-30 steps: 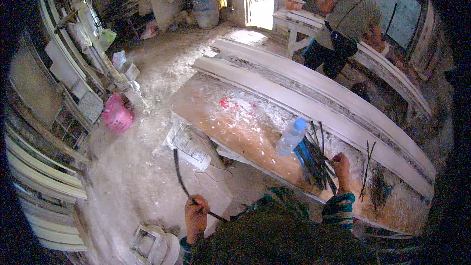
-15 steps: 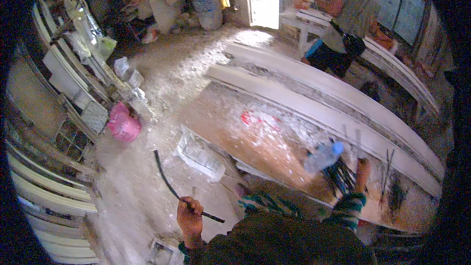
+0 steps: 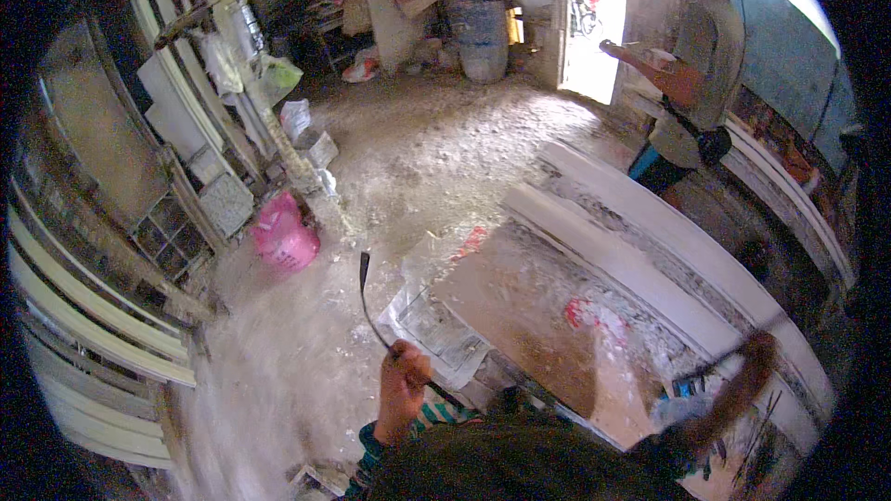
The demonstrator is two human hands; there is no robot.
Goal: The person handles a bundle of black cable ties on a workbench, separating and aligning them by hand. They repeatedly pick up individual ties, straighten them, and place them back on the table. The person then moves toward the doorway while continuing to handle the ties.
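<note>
My left hand (image 3: 405, 380) is closed around a thin black flexible strip (image 3: 365, 292), which curves up and away over the floor. Out to the right, my right hand (image 3: 754, 360), blurred, grips another dark strip (image 3: 710, 368) above the board (image 3: 538, 325). Under my right forearm lies a clear plastic bottle (image 3: 682, 410), partly hidden. Several thin dark strips (image 3: 763, 431) lie on the board close to that forearm. White powder and red scraps (image 3: 599, 315) are scattered over the brown board.
Long pale mouldings (image 3: 613, 269) run along the board's far side. A pink bag (image 3: 286, 234) stands on the dusty floor, left. More mouldings (image 3: 102, 315) are stacked at far left. A blue barrel (image 3: 483, 37) is at the back. Another person (image 3: 701, 65) stands at far right.
My right hand has risen from the strips beside the bottle and moved right, now with a dark strip in it. The left hand keeps its strip. The whole view has swung left.
</note>
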